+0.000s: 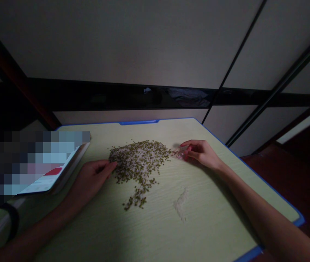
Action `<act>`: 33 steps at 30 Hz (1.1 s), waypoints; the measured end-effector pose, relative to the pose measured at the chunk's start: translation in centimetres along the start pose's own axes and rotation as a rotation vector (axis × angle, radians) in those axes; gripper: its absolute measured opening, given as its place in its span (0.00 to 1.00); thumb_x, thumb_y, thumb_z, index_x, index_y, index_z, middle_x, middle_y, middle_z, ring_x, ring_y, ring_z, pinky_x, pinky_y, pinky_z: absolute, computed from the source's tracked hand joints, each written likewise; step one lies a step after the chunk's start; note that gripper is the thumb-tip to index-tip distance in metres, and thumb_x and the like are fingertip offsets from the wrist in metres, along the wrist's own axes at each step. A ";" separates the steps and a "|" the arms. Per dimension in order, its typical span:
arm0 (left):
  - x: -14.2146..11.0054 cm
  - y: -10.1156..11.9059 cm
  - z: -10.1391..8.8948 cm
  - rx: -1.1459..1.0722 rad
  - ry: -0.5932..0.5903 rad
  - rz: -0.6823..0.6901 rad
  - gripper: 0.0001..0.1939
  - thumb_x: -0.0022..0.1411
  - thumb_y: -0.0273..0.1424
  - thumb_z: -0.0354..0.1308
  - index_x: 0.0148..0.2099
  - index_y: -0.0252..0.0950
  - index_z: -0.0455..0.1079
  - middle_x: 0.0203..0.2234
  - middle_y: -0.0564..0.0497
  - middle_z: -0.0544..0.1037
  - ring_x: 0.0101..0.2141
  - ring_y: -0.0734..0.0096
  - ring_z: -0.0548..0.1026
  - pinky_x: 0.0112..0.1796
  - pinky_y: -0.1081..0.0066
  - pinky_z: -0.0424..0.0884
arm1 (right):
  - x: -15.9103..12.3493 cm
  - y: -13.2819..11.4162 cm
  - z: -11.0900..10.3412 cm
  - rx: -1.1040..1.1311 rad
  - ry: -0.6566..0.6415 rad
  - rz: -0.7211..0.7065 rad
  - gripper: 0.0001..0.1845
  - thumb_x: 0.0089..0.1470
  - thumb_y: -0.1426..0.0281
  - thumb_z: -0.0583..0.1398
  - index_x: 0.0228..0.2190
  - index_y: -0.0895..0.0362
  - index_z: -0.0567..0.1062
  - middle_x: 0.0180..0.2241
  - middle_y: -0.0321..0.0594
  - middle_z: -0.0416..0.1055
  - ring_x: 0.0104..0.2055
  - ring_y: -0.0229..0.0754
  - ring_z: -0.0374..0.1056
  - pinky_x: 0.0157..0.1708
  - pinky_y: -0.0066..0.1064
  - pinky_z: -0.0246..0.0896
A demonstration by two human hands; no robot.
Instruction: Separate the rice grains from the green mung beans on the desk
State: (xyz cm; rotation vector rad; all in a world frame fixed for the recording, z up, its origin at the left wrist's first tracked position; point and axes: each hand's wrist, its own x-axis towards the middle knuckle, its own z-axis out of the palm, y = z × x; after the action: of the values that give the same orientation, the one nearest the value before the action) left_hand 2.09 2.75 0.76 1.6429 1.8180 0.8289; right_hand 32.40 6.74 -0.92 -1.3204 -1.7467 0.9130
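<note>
A heap of green beans, which look like mung beans, mixed with white rice grains (141, 158) spreads over the pale green tabletop (155, 236). A thin tail of the mix runs toward me. At the heap's left edge, my left hand (96, 174) has thumb and forefinger pressed together; whatever is between them is too small to make out. To the right of the heap, my right hand (202, 153) curls its fingers over a small, see-through, plastic-looking piece (181, 154) with a few grains by it. Nearer me lies a small separate pile of white rice (180, 203).
A tablet-like device with a lit screen (41, 182), partly pixelated, leans at the table's left. A dark cable or strap (13, 218) curves below it. Cabinet panels (133, 40) rise behind the table's blue edge (138, 122).
</note>
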 end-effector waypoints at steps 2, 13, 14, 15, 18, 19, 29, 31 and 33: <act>0.0 0.0 0.0 -0.001 -0.002 0.006 0.18 0.48 0.41 0.47 0.14 0.37 0.52 0.09 0.61 0.53 0.15 0.79 0.54 0.20 0.76 0.50 | 0.1 0.1 -0.1 -0.014 0.017 -0.003 0.14 0.42 0.72 0.57 0.34 0.63 0.71 0.18 0.33 0.63 0.18 0.32 0.57 0.17 0.25 0.50; 0.3 -0.4 0.1 0.014 -0.010 0.022 0.18 0.48 0.42 0.47 0.15 0.37 0.53 0.09 0.61 0.53 0.15 0.79 0.55 0.19 0.76 0.50 | 0.5 0.1 0.5 -0.038 0.024 -0.025 0.15 0.43 0.71 0.56 0.35 0.64 0.71 0.19 0.34 0.62 0.18 0.32 0.56 0.17 0.24 0.50; 0.3 -0.4 0.1 0.015 -0.007 0.025 0.18 0.48 0.42 0.47 0.14 0.37 0.53 0.09 0.61 0.53 0.15 0.79 0.55 0.19 0.76 0.50 | 0.5 0.0 0.5 -0.039 0.021 -0.027 0.15 0.43 0.71 0.56 0.35 0.64 0.71 0.19 0.34 0.62 0.18 0.32 0.55 0.17 0.24 0.50; 0.3 -0.4 0.1 0.016 -0.004 0.031 0.18 0.47 0.43 0.47 0.14 0.38 0.53 0.09 0.61 0.53 0.15 0.79 0.55 0.19 0.76 0.50 | 0.5 0.0 0.5 -0.041 0.016 -0.030 0.15 0.43 0.72 0.56 0.35 0.64 0.71 0.19 0.34 0.62 0.18 0.31 0.55 0.17 0.25 0.50; 0.4 -0.6 0.2 0.020 0.013 0.050 0.19 0.46 0.45 0.46 0.13 0.38 0.52 0.08 0.61 0.53 0.14 0.79 0.55 0.19 0.76 0.51 | 0.4 -0.1 0.5 -0.045 -0.011 -0.037 0.16 0.42 0.72 0.56 0.36 0.65 0.71 0.19 0.35 0.64 0.19 0.32 0.56 0.18 0.25 0.50; 0.4 -0.7 0.2 0.020 0.017 0.053 0.20 0.45 0.46 0.46 0.13 0.38 0.52 0.08 0.61 0.53 0.14 0.79 0.55 0.19 0.76 0.51 | 0.4 -0.2 0.4 -0.045 -0.022 -0.037 0.16 0.42 0.71 0.56 0.36 0.65 0.71 0.20 0.36 0.65 0.19 0.32 0.57 0.18 0.25 0.50; 0.7 -1.0 0.3 0.022 0.009 0.053 0.20 0.45 0.47 0.46 0.13 0.38 0.52 0.08 0.62 0.53 0.13 0.80 0.54 0.19 0.76 0.51 | 0.3 -0.2 0.0 -0.068 -0.081 -0.049 0.16 0.42 0.72 0.55 0.35 0.64 0.73 0.19 0.36 0.66 0.20 0.35 0.60 0.20 0.27 0.53; 0.7 -0.9 0.3 0.023 0.006 0.053 0.20 0.45 0.47 0.46 0.13 0.38 0.52 0.08 0.62 0.53 0.14 0.80 0.55 0.19 0.76 0.51 | 0.3 -0.3 -0.1 -0.066 -0.078 -0.047 0.16 0.42 0.73 0.55 0.35 0.64 0.73 0.19 0.37 0.66 0.20 0.35 0.60 0.20 0.27 0.53; 0.6 -0.9 0.2 0.019 0.008 0.053 0.20 0.45 0.46 0.46 0.13 0.38 0.51 0.08 0.62 0.53 0.14 0.80 0.54 0.19 0.76 0.51 | 0.2 -0.3 -0.2 -0.062 -0.073 -0.045 0.16 0.42 0.72 0.55 0.36 0.64 0.72 0.20 0.37 0.67 0.20 0.35 0.61 0.20 0.27 0.53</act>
State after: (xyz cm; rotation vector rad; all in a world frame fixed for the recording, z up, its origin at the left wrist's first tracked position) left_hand 1.65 3.32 -0.05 1.7089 1.8000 0.8447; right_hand 32.44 6.93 -0.51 -1.2959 -1.8663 0.8982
